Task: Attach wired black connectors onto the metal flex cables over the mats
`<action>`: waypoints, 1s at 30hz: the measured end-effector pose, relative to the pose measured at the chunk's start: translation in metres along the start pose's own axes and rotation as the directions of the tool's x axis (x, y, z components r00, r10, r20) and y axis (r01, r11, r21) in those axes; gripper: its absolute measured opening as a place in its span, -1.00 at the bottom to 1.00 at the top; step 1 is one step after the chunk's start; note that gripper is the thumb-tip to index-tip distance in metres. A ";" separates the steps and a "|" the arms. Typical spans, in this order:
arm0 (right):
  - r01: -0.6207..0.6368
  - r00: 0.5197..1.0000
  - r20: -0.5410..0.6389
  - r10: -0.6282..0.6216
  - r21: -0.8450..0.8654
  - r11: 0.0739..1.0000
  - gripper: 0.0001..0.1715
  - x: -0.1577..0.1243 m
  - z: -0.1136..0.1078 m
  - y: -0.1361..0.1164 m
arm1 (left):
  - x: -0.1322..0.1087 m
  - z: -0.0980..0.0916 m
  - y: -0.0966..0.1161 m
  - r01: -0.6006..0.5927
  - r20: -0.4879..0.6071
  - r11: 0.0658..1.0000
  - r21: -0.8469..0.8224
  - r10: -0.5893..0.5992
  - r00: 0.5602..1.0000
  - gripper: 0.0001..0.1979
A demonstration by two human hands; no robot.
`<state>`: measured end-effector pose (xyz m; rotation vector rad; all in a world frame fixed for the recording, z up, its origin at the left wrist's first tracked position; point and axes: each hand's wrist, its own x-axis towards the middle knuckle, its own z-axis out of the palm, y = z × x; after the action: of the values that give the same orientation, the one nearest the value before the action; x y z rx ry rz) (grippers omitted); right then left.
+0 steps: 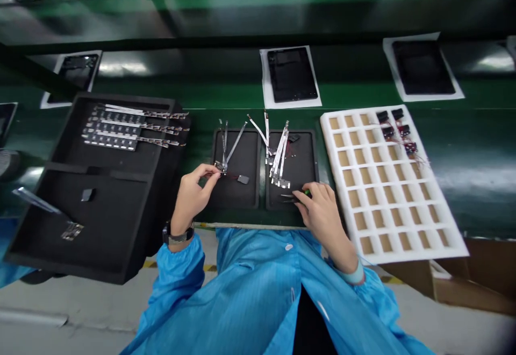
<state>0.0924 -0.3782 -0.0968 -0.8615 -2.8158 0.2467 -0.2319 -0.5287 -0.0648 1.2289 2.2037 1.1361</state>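
Observation:
My left hand [192, 193] pinches the edge of a small circuit board [220, 167] over the left black tray [245, 196]. Thin ribbon cables [235, 148] rise from that board, and a wire leads from it to a small dark block [243, 179]. Over the lower part of the right black tray [300, 169], my right hand [324, 212] is closed around tweezers [288, 198], whose tips point left; a bit of green shows between the fingers. Just beyond the tips lie several boards with white ribbon cables [279, 156] in that tray.
At left, a large black foam tray [108, 204] holds rows of boards with cables [116, 129]. A white foam tray [397, 183] with square pockets stands at right, small wired dark parts [397, 123] in its far corner. Tablet-like screens [292, 74] on white sheets lie on the green conveyor behind.

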 end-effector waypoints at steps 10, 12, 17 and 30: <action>0.088 0.996 -0.026 -0.085 0.426 0.901 -0.63 0.062 0.000 -0.061 | -0.005 0.005 -0.002 0.016 -0.013 0.997 -0.070 -0.017 1.000 -0.87; 0.072 0.996 0.013 -0.085 0.425 0.903 -0.59 0.084 0.019 -0.080 | -0.006 0.005 -0.003 0.001 -0.008 0.997 -0.075 -0.002 1.000 -0.87; -0.018 0.998 0.060 -0.004 0.359 0.933 -0.75 0.110 0.054 -0.094 | -0.008 0.005 -0.003 -0.011 -0.016 0.997 -0.076 0.010 1.000 -0.86; 0.061 0.997 0.017 -0.071 0.344 0.937 -0.76 0.104 0.055 -0.087 | 0.026 -0.008 0.053 -0.115 -0.160 0.990 -0.077 0.102 0.982 -0.92</action>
<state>-0.0515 -0.3957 -0.1188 -0.6860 -2.7010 0.7212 -0.2230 -0.4949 -0.0162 1.2773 2.1949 1.3989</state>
